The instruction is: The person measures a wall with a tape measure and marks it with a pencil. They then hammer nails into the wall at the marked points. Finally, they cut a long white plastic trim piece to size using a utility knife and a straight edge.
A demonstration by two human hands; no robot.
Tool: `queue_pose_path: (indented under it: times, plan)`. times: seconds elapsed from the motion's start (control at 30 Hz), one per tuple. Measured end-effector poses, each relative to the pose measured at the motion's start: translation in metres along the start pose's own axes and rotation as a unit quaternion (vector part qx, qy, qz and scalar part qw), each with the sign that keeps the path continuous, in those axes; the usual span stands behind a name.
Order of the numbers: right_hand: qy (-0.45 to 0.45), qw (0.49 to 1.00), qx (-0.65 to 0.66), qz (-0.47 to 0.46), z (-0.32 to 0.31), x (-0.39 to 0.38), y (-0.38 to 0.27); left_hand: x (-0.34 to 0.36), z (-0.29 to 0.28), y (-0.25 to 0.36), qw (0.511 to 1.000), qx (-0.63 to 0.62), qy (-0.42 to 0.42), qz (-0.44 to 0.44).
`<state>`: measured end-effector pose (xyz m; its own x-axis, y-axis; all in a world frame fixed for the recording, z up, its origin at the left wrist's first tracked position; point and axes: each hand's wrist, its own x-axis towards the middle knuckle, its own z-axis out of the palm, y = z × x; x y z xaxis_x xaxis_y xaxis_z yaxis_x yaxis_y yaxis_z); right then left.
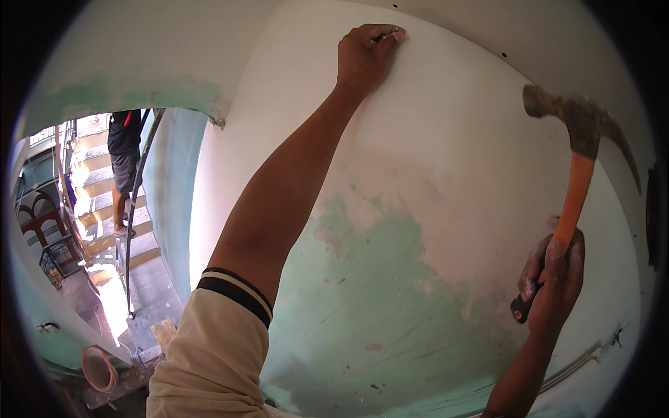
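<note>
High on the wall, close under the ceiling, my left hand is closed in a pinch, its fingertips against the white surface. Whatever it pinches is too small to make out. At the right, my right hand grips a claw hammer by its orange handle. The hammer's rusty head points up, with its striking face towards the left and the claw towards the right. Its head is apart from the left hand. Whitish dust covers the right hand's fingers.
The wall is patchy white, pink and green. At the left, an opening shows stairs with a person standing on them beside a dark pole. A reddish bucket lies low at the left. Cables run along the lower right.
</note>
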<state>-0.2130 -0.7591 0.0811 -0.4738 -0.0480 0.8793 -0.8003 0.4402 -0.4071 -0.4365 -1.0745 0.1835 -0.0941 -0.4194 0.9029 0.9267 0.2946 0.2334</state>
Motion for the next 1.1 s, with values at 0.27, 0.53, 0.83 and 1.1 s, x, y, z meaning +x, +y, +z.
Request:
queue_pose_path:
  times: [0.27,0.53,0.83,1.1]
  plan:
    - [-0.028,0.991,-0.112,-0.071,0.027,0.048,-0.012,0.010,0.001,-0.019,1.000,-0.014,-0.027,-0.003]
    - [-0.032,0.989,-0.118,-0.085,0.042,0.064,-0.020,0.012,0.001,-0.015,0.999,-0.021,-0.024,-0.012]
    - [-0.022,0.956,-0.256,-0.144,0.063,0.083,-0.007,0.009,-0.010,-0.021,1.000,0.009,-0.022,0.010]
    - [-0.004,0.868,-0.366,-0.337,0.091,0.137,-0.016,0.013,0.001,-0.020,0.999,0.020,-0.024,-0.010]
